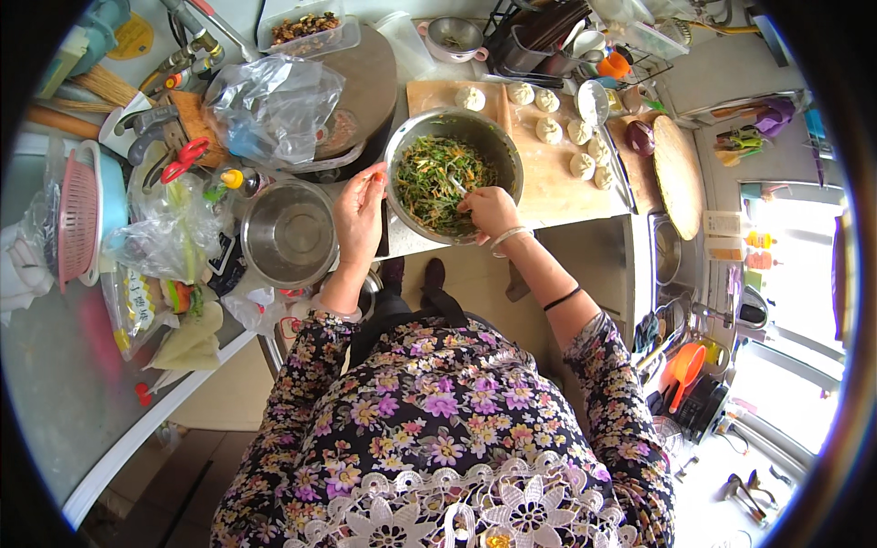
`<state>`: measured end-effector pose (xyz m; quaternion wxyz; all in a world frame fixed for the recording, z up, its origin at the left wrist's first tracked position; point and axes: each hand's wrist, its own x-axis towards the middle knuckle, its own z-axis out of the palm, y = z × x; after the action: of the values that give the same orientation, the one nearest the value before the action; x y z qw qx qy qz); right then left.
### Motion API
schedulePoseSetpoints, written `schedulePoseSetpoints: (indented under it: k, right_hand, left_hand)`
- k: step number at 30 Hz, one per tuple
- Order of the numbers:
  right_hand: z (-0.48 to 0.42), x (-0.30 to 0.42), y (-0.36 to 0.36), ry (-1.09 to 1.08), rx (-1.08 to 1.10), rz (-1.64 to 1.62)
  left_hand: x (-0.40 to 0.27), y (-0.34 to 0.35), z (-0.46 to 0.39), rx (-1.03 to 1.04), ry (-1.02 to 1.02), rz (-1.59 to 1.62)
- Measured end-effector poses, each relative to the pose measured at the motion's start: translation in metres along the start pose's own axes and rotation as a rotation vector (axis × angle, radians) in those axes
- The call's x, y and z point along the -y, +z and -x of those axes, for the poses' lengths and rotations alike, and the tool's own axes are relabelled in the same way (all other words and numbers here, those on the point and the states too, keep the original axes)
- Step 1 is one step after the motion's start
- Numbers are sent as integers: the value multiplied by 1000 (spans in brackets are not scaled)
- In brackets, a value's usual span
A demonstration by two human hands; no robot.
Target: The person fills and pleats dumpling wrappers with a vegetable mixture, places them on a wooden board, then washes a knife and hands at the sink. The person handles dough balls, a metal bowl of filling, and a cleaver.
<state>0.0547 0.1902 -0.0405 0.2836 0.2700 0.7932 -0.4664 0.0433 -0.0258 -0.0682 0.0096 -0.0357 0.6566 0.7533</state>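
A large steel mixing bowl (510, 152) stands at the counter's front edge, filled with a chopped green vegetable mix (438, 168) with orange shreds. Over the right part of this filling, my right hand (490, 211) grips a pale utensil (455, 183), perhaps a spoon; its other end is hidden. My left hand (362, 214) is at the bowl's left rim, thumb and fingers pinched against it. Several pleated buns (548, 130) sit on a floured wooden board (534, 185) to the right, and a single bun (470, 98) lies behind the bowl.
An empty steel pot (290, 233) stands left of my left hand. Behind it are a sauce bottle (245, 181), red-handled scissors (183, 159) and a clear plastic bag (274, 103) on a large lidded pan (363, 75). An eggplant (640, 138) lies beyond the board, beside a round wooden board (677, 177).
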Motion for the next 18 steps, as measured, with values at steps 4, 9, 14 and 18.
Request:
schedulePoseSetpoints:
  k: [4, 9, 14, 18]
  right_hand:
    - [-7, 3, -23, -527, -17, 725]
    - [-35, 29, -98, -1284, -432, 1345]
    - [-92, 12, -138, -1347, -378, 1711]
    - [-77, 6, -130, -1311, -302, 1699]
  left_hand:
    - [7, 6, 1, 36, 28, -18]
    - [8, 10, 9, -9, 70, -58]
    - [-2, 22, 17, 77, 177, -325]
    - [-19, 37, 27, 282, 241, -523]
